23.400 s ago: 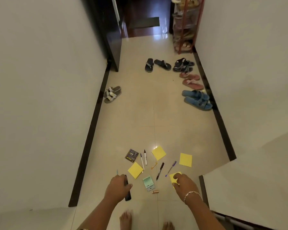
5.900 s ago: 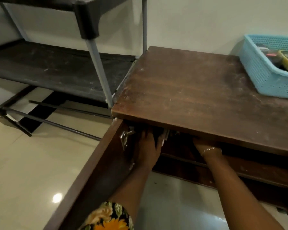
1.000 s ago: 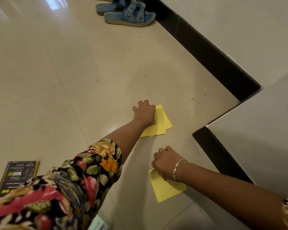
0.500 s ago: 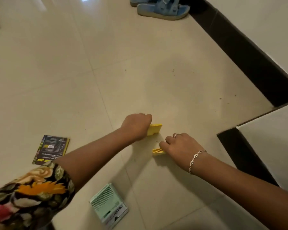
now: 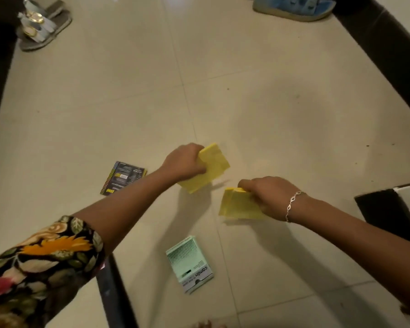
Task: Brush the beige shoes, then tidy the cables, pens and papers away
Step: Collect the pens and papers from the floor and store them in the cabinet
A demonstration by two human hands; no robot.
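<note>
Tile floor (image 5: 270,102), dark skirting (image 5: 388,43) both sides. L hand (image 5: 184,163) grips yellow papers (image 5: 214,166), R hand (image 5: 268,197) grips second stack (image 5: 237,205). Black card (image 5: 122,177) & green pack (image 5: 189,263) lie nearby.

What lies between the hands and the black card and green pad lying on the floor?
Nothing visible: only bare floor separates the left hand from the black card, and the right hand from the green pad. Each hand grips yellow papers, though.

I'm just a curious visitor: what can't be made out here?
All head view:
- Sheet count of yellow papers in left hand and yellow stack in right hand: fingers cover them.
- Blue sandal: cut off by top edge.
- Small print on mint-green box: too small.
</note>
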